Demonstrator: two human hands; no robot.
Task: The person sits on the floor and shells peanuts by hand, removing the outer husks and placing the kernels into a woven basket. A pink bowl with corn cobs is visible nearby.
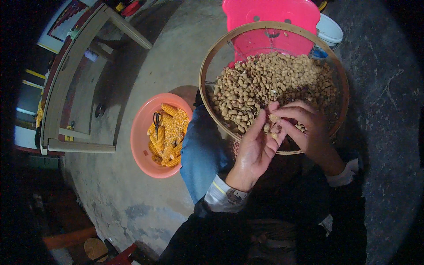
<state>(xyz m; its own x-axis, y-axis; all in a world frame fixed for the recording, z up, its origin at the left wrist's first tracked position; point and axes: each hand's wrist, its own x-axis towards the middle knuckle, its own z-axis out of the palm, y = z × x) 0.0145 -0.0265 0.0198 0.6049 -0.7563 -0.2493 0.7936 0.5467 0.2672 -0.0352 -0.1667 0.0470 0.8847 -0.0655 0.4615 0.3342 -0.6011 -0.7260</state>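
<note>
A round, wooden-rimmed sieve (202, 82) in front of me holds a heap of unshelled peanuts (285, 66). Above its near side, my left hand (258, 148) is turned palm up and cupped around a few peanuts (274, 132). My right hand (311, 130) reaches in from the right, with thumb and forefinger pinched on a peanut (274, 118) close to the left fingertips. Its other fingers are curled and partly hidden.
Left of my knee, a salmon-coloured basin (140, 152) on the concrete floor holds corn cobs (161, 137), loose kernels and dark-handled scissors (157, 120). A pink plastic seat (269, 11) and a pale bucket (330, 30) stand behind the sieve. A table frame (81, 145) is at far left.
</note>
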